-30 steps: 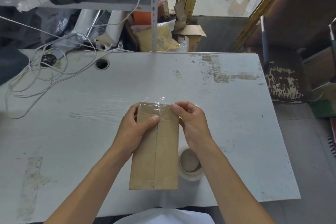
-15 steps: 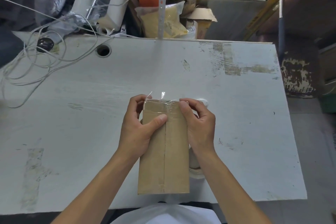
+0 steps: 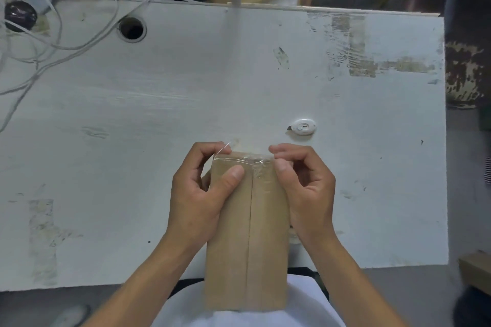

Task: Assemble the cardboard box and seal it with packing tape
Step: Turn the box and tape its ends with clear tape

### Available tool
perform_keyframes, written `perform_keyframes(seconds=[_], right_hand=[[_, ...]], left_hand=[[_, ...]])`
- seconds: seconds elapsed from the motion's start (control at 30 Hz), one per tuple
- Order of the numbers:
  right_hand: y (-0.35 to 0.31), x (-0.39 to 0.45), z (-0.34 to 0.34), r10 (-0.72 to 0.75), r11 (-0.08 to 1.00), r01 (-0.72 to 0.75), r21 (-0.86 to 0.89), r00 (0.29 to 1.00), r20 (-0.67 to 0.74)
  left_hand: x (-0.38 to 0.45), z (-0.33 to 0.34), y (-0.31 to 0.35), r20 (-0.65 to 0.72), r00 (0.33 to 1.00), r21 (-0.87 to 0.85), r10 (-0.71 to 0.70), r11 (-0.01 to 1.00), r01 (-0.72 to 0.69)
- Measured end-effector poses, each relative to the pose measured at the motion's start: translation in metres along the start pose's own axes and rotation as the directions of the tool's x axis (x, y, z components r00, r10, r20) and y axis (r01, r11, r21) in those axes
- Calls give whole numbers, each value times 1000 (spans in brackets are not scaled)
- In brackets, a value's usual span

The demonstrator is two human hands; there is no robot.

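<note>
A narrow brown cardboard box (image 3: pixel 247 241) with a centre seam running lengthwise is held over the near edge of the white table (image 3: pixel 186 103). My left hand (image 3: pixel 199 194) grips its left side, thumb pressed on the top face near the far end. My right hand (image 3: pixel 305 188) holds the right side, fingertips pinching at the far right corner. Clear packing tape (image 3: pixel 247 160) lies crinkled across the box's far end, with a loose strand curling up at the left. The tape roll is hidden behind the box and my right wrist.
A small white cutter (image 3: pixel 303 127) lies on the table just beyond my right hand. Tangled white cables (image 3: pixel 39 42) and a cable hole (image 3: pixel 132 29) are at the far left. Boxes and bags crowd behind the table's far edge.
The box has come closer to my body, its near end now past the table edge. The view has tilted down. The cutter has come into sight and the tape roll is covered.
</note>
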State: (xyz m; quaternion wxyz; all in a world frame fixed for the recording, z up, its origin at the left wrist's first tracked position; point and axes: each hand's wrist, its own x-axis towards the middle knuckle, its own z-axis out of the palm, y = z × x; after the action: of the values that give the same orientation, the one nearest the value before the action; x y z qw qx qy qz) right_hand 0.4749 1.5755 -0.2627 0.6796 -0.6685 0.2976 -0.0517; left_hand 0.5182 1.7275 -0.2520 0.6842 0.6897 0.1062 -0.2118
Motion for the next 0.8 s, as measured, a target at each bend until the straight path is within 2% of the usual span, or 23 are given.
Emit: perform_keyframes(seconds=[0.17, 0.4, 0.57, 0.8], right_hand=[[2, -4, -5, 2, 1000, -2, -15, 1000, 23], [0, -3, -3, 83, 996, -83, 14, 996, 26], [-11, -1, -1, 193, 981, -193, -8, 981, 12], [-19, 0, 5, 360, 932, -356, 74, 931, -51]], left_hand=[[-3, 2, -1, 15, 1000, -32, 4, 999, -3], [4, -2, 0, 5, 1000, -12, -14, 1000, 14], [7, 0, 6, -43, 995, 28, -86, 996, 87], [10, 7, 12, -105, 975, 7, -198, 980, 200]])
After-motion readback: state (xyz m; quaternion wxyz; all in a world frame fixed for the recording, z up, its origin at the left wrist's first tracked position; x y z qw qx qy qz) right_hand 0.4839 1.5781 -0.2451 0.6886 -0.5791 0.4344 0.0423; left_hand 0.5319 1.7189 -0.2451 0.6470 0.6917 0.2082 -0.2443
